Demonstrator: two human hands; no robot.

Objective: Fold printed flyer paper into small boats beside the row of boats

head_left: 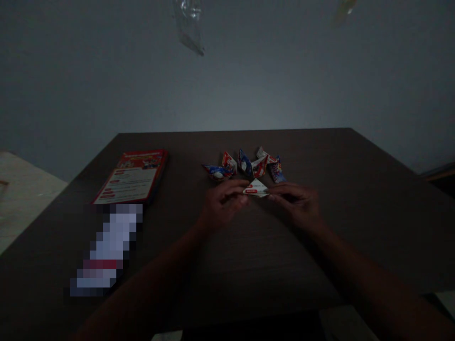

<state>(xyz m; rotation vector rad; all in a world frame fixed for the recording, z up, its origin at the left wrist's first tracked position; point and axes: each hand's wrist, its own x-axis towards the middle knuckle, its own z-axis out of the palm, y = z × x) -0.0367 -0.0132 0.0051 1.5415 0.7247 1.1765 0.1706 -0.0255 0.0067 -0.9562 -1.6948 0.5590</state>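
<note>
Between my two hands is a small piece of folded paper [256,187], white with red print and pointed at the top. My left hand [223,203] pinches its left end, thumb below and fingers above. At the right end, the fingertips of my right hand [298,201] close on it too. Just beyond my hands stand several folded paper boats in a loose row: a blue one [217,172] at the left, a blue and red one [245,163] in the middle, and another blue one [276,169] at the right.
A stack of printed leaflets [133,177] with red borders lies at the left of the dark table [355,189]. Nearer me on that side is a pixelated bright object [113,241]. The wall [249,85] rises behind the table, with a clear plastic bag [190,26] hanging there.
</note>
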